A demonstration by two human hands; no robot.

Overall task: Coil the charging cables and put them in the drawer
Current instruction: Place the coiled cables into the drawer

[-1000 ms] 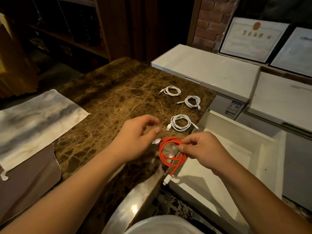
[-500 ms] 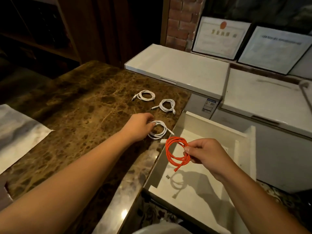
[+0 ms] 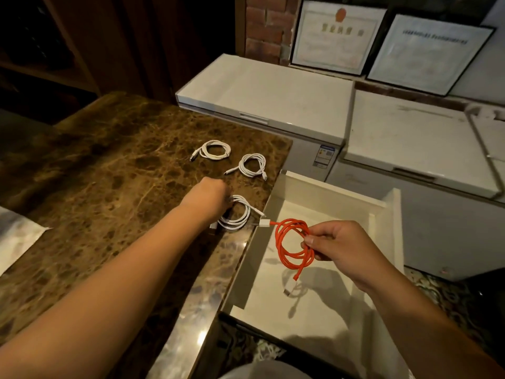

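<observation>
My right hand pinches a coiled orange cable and holds it over the open white drawer; its white plugs stick out left and hang down. My left hand rests on the near white coiled cable at the edge of the brown marble counter, fingers closed on its left side. Two more white coils lie farther back: one in the middle, one behind it to the left.
The drawer stands pulled out to the right of the counter. White chest freezers line the back, with framed certificates leaning on the wall. A pale cloth lies at the counter's left edge.
My left hand let go of the orange cable, reached forward and closed on the near white coil. My right hand carried the orange coil rightward over the drawer.
</observation>
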